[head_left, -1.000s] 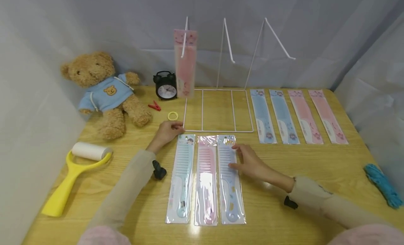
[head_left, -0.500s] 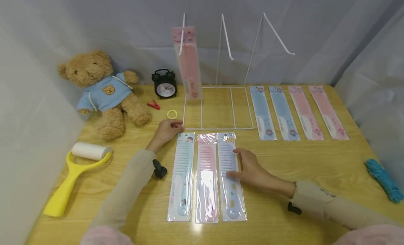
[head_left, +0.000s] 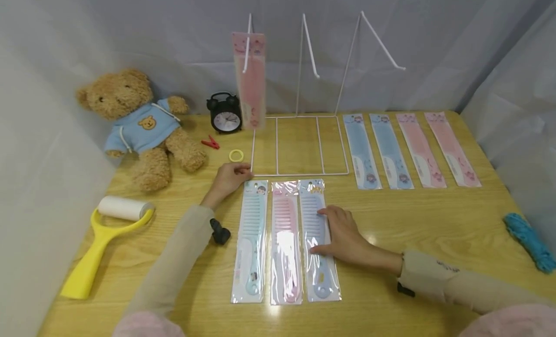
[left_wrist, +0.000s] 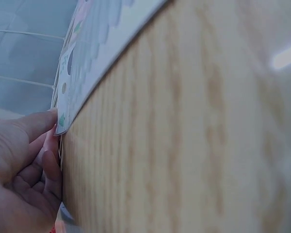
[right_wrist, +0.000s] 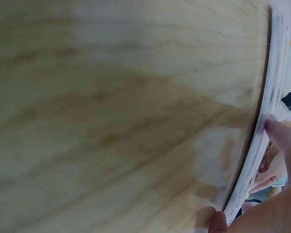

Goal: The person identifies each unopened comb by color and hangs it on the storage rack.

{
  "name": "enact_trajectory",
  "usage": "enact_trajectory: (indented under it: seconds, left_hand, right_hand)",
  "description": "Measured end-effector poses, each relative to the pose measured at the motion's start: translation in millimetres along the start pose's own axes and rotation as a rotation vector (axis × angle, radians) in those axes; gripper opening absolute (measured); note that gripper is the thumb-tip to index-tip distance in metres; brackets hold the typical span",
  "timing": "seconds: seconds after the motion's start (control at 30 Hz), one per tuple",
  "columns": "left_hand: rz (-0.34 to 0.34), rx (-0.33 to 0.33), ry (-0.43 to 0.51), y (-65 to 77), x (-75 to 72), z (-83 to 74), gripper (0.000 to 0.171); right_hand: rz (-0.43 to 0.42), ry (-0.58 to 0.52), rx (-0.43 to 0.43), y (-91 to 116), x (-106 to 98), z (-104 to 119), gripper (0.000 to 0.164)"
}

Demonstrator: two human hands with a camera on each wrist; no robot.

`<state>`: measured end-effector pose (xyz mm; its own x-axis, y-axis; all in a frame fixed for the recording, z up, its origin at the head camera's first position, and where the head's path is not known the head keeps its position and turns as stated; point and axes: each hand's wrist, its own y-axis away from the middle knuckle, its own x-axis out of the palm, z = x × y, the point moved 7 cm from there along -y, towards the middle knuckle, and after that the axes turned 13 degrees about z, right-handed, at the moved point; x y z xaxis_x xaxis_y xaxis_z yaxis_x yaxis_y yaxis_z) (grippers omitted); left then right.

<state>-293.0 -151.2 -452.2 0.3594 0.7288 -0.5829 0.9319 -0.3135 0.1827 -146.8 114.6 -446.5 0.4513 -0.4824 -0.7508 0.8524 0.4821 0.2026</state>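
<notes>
Three packaged combs lie side by side: a green comb, a pink comb and a purple comb. My right hand rests on the purple comb's package, thumb and fingers spread along it; the right wrist view shows the thumb touching the package edge. Behind the combs stands a white wire display rack with three hooks. At its front left corner my left hand pinches the wire, close to the green comb's package. A pink comb package hangs on the left hook.
Two blue comb packages and two pink packages lie right of the rack. Around the left are a teddy bear, black alarm clock, red clip, yellow ring and lint roller. Blue cord lies far right.
My right hand has slid slightly down along the purple comb's package. The hanging pink package has swung right and back. My left hand stays at the rack's corner while the head view tilts slightly.
</notes>
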Motion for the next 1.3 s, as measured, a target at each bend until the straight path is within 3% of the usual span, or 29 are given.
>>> enact_trajectory:
  seconds: [0.17, 0.3, 0.53, 0.7, 1.03, 1.13, 1.3]
  left_hand:
    - [0.0, -0.014, 0.01, -0.1, -1.3, -2.1, 0.031]
    - [0.006, -0.02, 0.007, 0.2, -1.5, -2.5, 0.032]
    - [0.001, -0.017, 0.002, -0.2, -1.9, 1.7, 0.031]
    - [0.019, -0.031, 0.024, 1.6, 1.3, 1.8, 0.032]
    - [0.037, -0.045, 0.032, 2.1, 3.4, -0.7, 0.032]
    - [0.03, -0.04, 0.019, 2.1, 2.3, -0.9, 0.032]
    - [0.014, -0.038, -0.002, 2.0, 0.2, 0.7, 0.033]
  right_hand:
    - [-0.039, -0.007, -0.034, 4.0, -2.9, 0.2, 0.083]
    - [-0.015, -0.069, 0.026, 5.9, -2.3, -2.8, 0.078]
    - [0.013, -0.069, 0.103, 8.4, -4.5, -3.4, 0.073]
    - [0.037, -0.151, 0.147, 11.2, -6.2, -10.6, 0.068]
    - [0.061, -0.249, 0.149, 14.2, -11.2, -25.0, 0.053]
    - [0.077, -0.303, 0.136, 14.0, -13.3, -27.3, 0.048]
    - [0.122, -0.501, 0.088, 12.8, -11.7, -27.9, 0.051]
